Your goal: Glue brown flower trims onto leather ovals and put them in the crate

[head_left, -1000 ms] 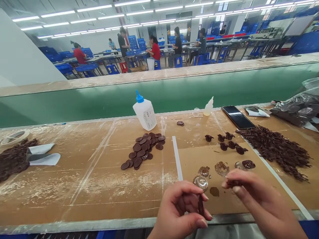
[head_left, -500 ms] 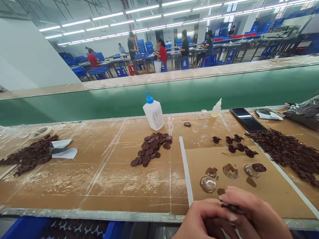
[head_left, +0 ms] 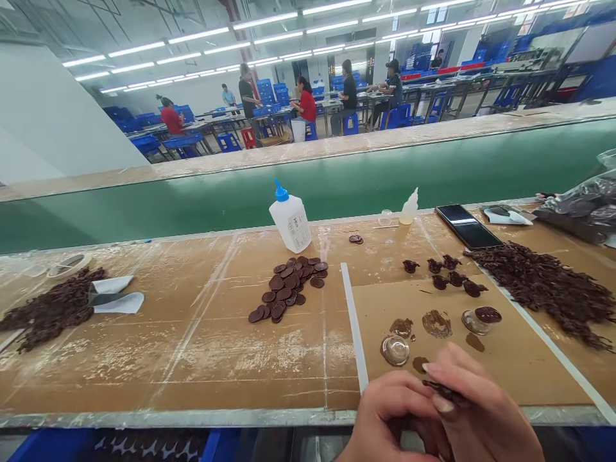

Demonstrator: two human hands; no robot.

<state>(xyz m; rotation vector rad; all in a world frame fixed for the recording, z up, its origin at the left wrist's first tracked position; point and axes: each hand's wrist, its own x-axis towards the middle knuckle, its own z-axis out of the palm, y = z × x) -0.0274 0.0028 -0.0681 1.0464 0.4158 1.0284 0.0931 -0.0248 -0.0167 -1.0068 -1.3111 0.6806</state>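
Right grip: my right grip (head_left: 481, 410) is clenched, pinching a thin dark brown piece (head_left: 445, 393) between its fingers.

Left grip: my left grip (head_left: 389, 410) curls closed just beside that piece; I cannot tell whether it holds the piece too.

Held piece: it sits in my hands, above the near edge of a tan cardboard sheet (head_left: 524, 378). Its exact material is too small to tell.

Around my hands: on the sheet, a clear dome (head_left: 395, 350) lies left of my fingers. Brown smears (head_left: 436, 324) mark the middle, and a second clear dome (head_left: 474, 323) lies right of them, touching a dark brown disc (head_left: 487, 314). A row of small dark pieces (head_left: 447, 273) lies far of these.

Desk: the desk (head_left: 144, 372) carries a pile of dark discs (head_left: 286, 289) at its middle, with a white glue bottle with a blue nozzle (head_left: 290, 224) far of it. A big dark heap of fringed strips (head_left: 539, 289) lies right, a smaller heap (head_left: 52, 311) left, and a smartphone (head_left: 466, 226) far right.

Beyond: past a green wall (head_left: 289, 192), co-workers (head_left: 307, 106) sit at distant tables among blue crates (head_left: 269, 93).
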